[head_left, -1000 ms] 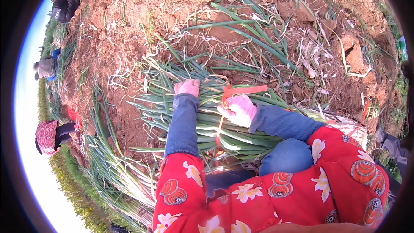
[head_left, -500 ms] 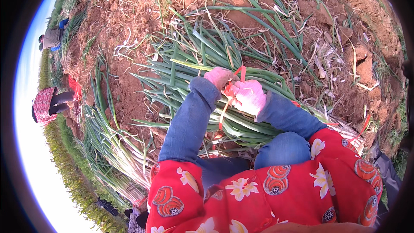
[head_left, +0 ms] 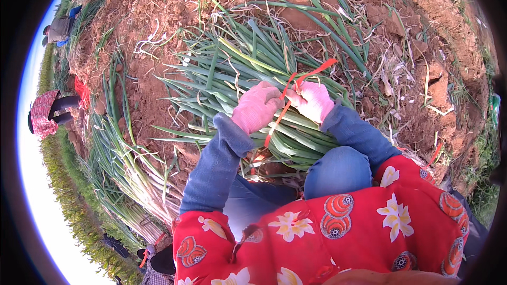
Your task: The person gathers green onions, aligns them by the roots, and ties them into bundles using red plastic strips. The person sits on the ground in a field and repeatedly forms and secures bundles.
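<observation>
A large bunch of green onions (head_left: 222, 85) lies across the soil in front of my knees, leaves to the left. A flat red ribbon (head_left: 274, 125) runs over the bunch, and its loose end sticks up to the right beyond my hands. My left hand (head_left: 257, 106), which looks pink-gloved, rests on the leaves with fingers curled beside the ribbon; its fingertips are partly hidden. Just right of it, my right hand (head_left: 313, 101) pinches the ribbon where it crosses itself. The bunch's root end is mostly hidden behind my right arm.
More green onions (head_left: 140, 171) lie to the left, with loose leaves (head_left: 338, 34) beyond the bunch. Dry scraps (head_left: 391, 76) litter the reddish soil. Two people (head_left: 43, 113) (head_left: 59, 29) are at the far left. Red netting or bag material (head_left: 82, 93) lies near one.
My left hand has moved slightly left and down, apart from the right. The ribbon's loose end now extends up to the right. The whole view has shifted a little.
</observation>
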A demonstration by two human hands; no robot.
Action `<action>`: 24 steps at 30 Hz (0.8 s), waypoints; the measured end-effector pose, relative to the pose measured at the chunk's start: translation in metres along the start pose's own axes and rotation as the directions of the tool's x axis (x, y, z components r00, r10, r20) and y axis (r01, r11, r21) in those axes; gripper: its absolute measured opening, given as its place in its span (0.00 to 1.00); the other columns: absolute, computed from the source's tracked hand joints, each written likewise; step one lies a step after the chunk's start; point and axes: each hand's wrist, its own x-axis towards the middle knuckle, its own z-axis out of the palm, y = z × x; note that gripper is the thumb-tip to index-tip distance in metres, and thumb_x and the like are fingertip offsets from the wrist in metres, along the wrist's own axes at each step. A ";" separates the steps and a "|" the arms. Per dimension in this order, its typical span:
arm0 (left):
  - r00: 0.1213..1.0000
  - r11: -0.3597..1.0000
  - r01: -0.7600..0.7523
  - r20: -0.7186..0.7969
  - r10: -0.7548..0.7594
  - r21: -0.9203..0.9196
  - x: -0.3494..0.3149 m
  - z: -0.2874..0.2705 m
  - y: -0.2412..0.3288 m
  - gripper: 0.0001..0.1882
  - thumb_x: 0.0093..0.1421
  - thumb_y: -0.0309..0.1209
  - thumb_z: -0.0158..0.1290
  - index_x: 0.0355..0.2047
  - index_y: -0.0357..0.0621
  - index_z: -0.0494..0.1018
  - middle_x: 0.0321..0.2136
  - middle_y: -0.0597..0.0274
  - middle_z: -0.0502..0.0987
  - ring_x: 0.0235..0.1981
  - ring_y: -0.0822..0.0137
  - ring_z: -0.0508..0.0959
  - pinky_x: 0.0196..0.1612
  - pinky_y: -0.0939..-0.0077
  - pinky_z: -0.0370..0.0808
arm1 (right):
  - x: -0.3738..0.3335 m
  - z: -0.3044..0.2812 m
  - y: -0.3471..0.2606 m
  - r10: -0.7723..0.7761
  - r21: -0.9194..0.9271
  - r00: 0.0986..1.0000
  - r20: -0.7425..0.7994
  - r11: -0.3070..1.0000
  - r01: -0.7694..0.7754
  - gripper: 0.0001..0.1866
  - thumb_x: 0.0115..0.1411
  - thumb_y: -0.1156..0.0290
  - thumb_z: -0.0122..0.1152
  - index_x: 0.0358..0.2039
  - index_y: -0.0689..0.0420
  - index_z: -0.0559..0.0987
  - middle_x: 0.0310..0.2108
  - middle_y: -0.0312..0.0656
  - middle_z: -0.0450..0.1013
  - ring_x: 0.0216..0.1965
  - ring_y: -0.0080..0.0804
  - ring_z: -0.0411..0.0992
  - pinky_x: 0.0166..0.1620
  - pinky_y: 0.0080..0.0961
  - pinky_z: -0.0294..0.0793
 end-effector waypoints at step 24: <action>0.861 -0.300 -0.361 -0.193 -0.470 -0.883 0.013 0.092 -0.020 0.11 0.73 0.35 0.47 0.39 0.40 0.73 0.23 0.69 0.71 0.20 0.72 0.71 0.30 0.72 0.77 | 0.065 0.012 -0.038 0.595 0.748 0.802 0.056 0.507 -0.428 0.13 0.67 0.59 0.52 0.27 0.50 0.71 0.19 0.33 0.66 0.15 0.27 0.60 0.16 0.30 0.54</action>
